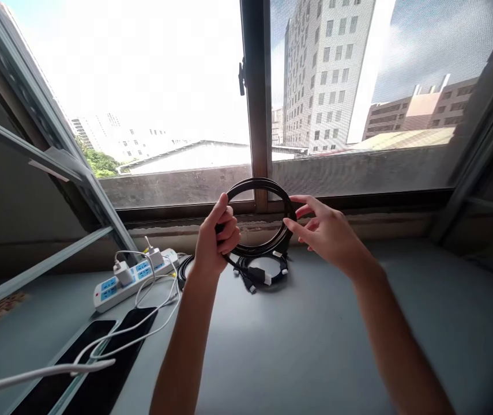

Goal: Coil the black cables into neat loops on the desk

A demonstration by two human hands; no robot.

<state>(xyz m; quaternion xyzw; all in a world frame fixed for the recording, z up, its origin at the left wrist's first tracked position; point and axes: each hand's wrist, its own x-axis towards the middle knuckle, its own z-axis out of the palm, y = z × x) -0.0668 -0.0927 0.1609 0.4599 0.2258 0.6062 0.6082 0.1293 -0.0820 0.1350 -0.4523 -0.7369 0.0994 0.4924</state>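
Observation:
A black cable [258, 183], wound into a ring of several loops, is held upright above the table near the window. My left hand [218, 237] is closed round the left side of the ring, thumb up. Below that fist, one cable end hangs down with a black plug [256, 275] that has a pale tip. At the ring's right side my right hand [317, 226] has its thumb in front of the loops and its curved fingers at the outer edge, loosely round the cable. Behind and below lies another coiled black cable [281, 280] with several plugs.
To the left stands a white power strip [136, 279] with chargers and white cables [142, 328]. Two dark flat devices [112, 363] lie in the left foreground. A further black coil [184, 271] is partly behind my left arm. Metal frame bars [94, 202] and a window [260, 115] border the grey table [315, 357].

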